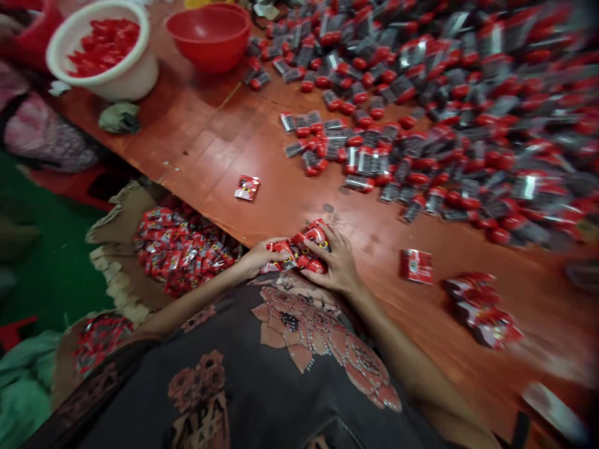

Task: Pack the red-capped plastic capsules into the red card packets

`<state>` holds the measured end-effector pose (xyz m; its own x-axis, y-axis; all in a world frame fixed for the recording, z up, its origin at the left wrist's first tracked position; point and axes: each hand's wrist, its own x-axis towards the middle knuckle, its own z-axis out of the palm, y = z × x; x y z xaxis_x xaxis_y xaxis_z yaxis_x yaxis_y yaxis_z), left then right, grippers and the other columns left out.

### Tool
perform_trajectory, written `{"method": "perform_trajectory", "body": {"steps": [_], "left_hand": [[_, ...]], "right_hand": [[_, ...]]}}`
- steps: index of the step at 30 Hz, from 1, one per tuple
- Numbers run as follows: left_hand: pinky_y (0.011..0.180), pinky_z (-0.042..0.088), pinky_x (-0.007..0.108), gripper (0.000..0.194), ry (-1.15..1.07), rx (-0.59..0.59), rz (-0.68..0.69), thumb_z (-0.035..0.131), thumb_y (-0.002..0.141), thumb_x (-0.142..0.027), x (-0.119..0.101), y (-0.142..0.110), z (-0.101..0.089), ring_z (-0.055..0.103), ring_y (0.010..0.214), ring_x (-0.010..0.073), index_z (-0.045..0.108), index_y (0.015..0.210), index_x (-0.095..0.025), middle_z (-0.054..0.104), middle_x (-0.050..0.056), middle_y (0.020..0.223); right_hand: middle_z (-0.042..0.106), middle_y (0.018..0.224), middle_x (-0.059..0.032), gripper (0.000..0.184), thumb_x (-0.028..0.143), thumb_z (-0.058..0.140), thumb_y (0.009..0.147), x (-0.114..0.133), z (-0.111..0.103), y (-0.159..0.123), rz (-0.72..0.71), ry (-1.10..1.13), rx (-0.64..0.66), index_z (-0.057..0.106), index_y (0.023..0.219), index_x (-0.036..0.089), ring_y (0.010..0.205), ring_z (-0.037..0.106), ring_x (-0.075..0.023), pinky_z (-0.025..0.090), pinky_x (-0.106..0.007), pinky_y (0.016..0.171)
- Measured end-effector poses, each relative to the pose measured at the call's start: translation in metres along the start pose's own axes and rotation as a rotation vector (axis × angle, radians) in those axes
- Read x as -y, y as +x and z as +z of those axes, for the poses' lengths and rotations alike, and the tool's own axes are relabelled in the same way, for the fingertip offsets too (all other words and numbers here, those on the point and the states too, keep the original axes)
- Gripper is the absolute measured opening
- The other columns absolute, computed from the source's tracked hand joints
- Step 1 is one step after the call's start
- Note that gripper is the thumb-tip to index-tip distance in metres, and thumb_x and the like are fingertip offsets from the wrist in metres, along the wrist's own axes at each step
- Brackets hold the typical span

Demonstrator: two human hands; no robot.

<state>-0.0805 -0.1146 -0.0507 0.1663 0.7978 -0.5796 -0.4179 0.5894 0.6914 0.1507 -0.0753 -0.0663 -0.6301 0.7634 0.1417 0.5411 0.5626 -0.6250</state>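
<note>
Two fingers-curled grips: left hand (261, 257) and right hand (335, 260) clasp red packets (297, 251), apparently lying lengthwise along the table edge (199, 216).

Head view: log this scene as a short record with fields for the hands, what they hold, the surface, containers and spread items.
left hand: gripping a bunch of red foil sachets
right hand: gripping the same bunch
surface: red-brown wooden table
containers: white tub, red bowl, cardboard box of sachets at the table edge
spread items: red-and-grey packets
</note>
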Motion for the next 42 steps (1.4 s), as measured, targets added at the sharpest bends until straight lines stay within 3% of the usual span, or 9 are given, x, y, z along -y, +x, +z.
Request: {"method": "perform_trajectory", "body": {"steps": [6, 14, 16, 20, 24, 28, 31, 36, 42], "left_hand": [[0.059, 0.057, 0.034, 0.056, -0.137, -0.186, -0.012, 0.085, 0.058, -0.020, 0.001, -0.056, -0.074, 0.070, 0.073, 0.0230, 0.069, 0.112, -0.021, 0.072, 0.014, 0.104], [0.060, 0.058, 0.029, 0.060, -0.278, -0.688, 0.210, 0.086, 0.057, -0.015, 0.009, -0.114, -0.234, 0.070, 0.068, 0.0177, 0.065, 0.112, -0.018, 0.074, 0.007, 0.088], [0.061, 0.057, 0.027, 0.059, -0.300, -0.854, 0.250, 0.084, 0.061, -0.013, 0.013, -0.122, -0.266, 0.069, 0.064, 0.0149, 0.062, 0.116, -0.016, 0.073, 0.005, 0.080], [0.069, 0.059, 0.030, 0.051, -0.352, -0.897, 0.298, 0.075, 0.069, -0.006, 0.015, -0.136, -0.295, 0.071, 0.071, 0.0168, 0.060, 0.118, -0.013, 0.074, 0.009, 0.082], [0.075, 0.059, 0.035, 0.042, -0.457, -0.815, 0.378, 0.072, 0.072, -0.006, 0.001, -0.132, -0.263, 0.072, 0.078, 0.0194, 0.063, 0.113, -0.014, 0.075, 0.009, 0.088], [0.082, 0.058, 0.041, 0.037, -0.553, -0.595, 0.378, 0.074, 0.072, -0.009, -0.017, -0.102, -0.189, 0.071, 0.088, 0.0218, 0.065, 0.107, -0.017, 0.075, 0.007, 0.093], [0.080, 0.058, 0.036, 0.033, -0.568, -0.428, 0.385, 0.076, 0.070, -0.013, -0.026, -0.071, -0.128, 0.071, 0.087, 0.0212, 0.067, 0.102, -0.017, 0.075, 0.007, 0.091], [0.071, 0.055, 0.027, 0.024, -0.579, -0.244, 0.368, 0.077, 0.068, -0.013, -0.040, -0.024, -0.052, 0.070, 0.075, 0.0159, 0.069, 0.090, -0.016, 0.074, 0.004, 0.085], [0.063, 0.053, 0.023, 0.015, -0.566, -0.114, 0.196, 0.077, 0.067, -0.013, -0.050, 0.025, 0.003, 0.066, 0.061, 0.0119, 0.070, 0.081, -0.011, 0.073, 0.005, 0.075]], "right_hand": [[0.030, 0.157, 0.0060, 0.070, 0.054, 0.076, 0.066, 0.044, 0.050, 0.060, -0.143, 0.078, 0.135, 0.051, 0.131, 0.049, 0.143, 0.024, -0.0414, 0.024, -0.067, 0.109], [0.037, 0.155, 0.0013, 0.060, 0.059, 0.072, 0.072, 0.162, 0.169, 0.174, -0.503, 0.230, 0.329, 0.056, 0.128, 0.045, 0.145, 0.022, -0.0379, 0.014, -0.068, 0.112], [0.035, 0.156, -0.0023, 0.053, 0.050, 0.066, 0.082, 0.168, 0.178, 0.180, -0.531, 0.239, 0.315, 0.053, 0.133, 0.040, 0.146, 0.022, -0.0353, 0.016, -0.066, 0.113], [0.046, 0.147, -0.0121, 0.041, 0.033, 0.050, 0.094, 0.140, 0.157, 0.164, -0.365, 0.379, 0.220, 0.055, 0.134, 0.026, 0.133, 0.046, -0.0268, 0.039, -0.048, 0.108], [0.069, 0.109, -0.0085, 0.030, 0.033, 0.054, 0.091, 0.117, 0.124, 0.141, -0.005, 0.535, 0.161, 0.067, 0.116, 0.023, 0.101, 0.065, -0.0242, 0.050, -0.043, 0.092], [0.072, 0.097, -0.0046, 0.026, 0.040, 0.065, 0.082, 0.130, 0.110, 0.128, 0.201, 0.717, 0.250, 0.071, 0.100, 0.022, 0.087, 0.066, -0.0209, 0.051, -0.038, 0.083], [0.070, 0.091, -0.0012, 0.035, 0.041, 0.075, 0.072, 0.139, 0.105, 0.123, 0.277, 0.849, 0.242, 0.068, 0.101, 0.022, 0.077, 0.063, -0.0171, 0.051, -0.034, 0.075], [0.062, 0.078, 0.0036, 0.032, 0.031, 0.077, 0.064, 0.117, 0.083, 0.118, 0.372, 1.064, -0.087, 0.060, 0.090, 0.023, 0.070, 0.060, -0.0141, 0.050, -0.029, 0.069], [0.067, 0.088, -0.0006, 0.021, 0.030, 0.066, 0.076, 0.070, 0.036, 0.106, 0.385, 0.910, -0.379, 0.061, 0.095, 0.023, 0.080, 0.063, -0.0173, 0.052, -0.031, 0.075]]}}
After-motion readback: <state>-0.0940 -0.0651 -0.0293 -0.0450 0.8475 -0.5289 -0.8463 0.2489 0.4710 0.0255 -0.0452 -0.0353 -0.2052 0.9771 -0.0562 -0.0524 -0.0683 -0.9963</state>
